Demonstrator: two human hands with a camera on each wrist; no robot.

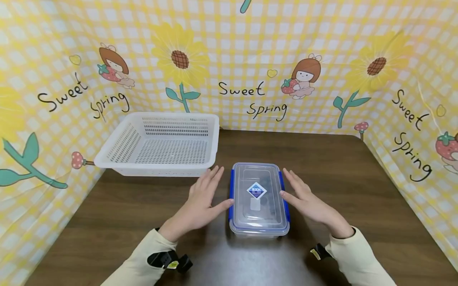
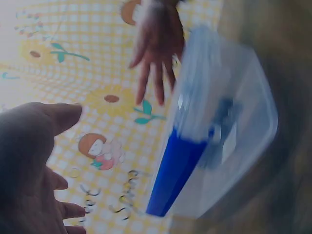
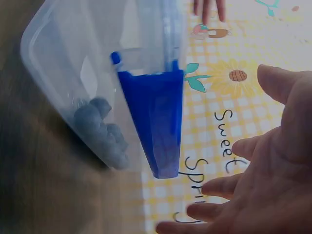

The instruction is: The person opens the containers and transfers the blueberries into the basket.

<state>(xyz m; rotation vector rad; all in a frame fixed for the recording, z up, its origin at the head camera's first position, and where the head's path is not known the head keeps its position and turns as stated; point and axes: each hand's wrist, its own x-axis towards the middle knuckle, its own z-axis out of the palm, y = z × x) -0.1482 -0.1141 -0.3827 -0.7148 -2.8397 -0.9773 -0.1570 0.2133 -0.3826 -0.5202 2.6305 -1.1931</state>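
Observation:
A clear plastic food container [image 1: 262, 216] with a lid and blue side latches stands on the table, with a blue-and-white diamond sticker on top. To its left is my left hand [image 1: 202, 202], fingers extended and thumb tip close to the left edge. My right hand [image 1: 305, 198] is held at the other side, fingers spread and thumb pointing at the right edge. In the right wrist view the blue latch [image 3: 158, 122] lies flat down the container's side. Several greyish rounded lumps [image 3: 100, 129] show through the wall at the bottom. Neither hand holds anything.
A white perforated plastic basket [image 1: 154, 165] stands at the back left of the brown wooden table [image 1: 322, 159]. Yellow checked cloth [image 1: 236, 51] with flowers and cartoon figures hangs around the back and sides. Black straps [image 1: 166, 260] with small devices sit on the wrists.

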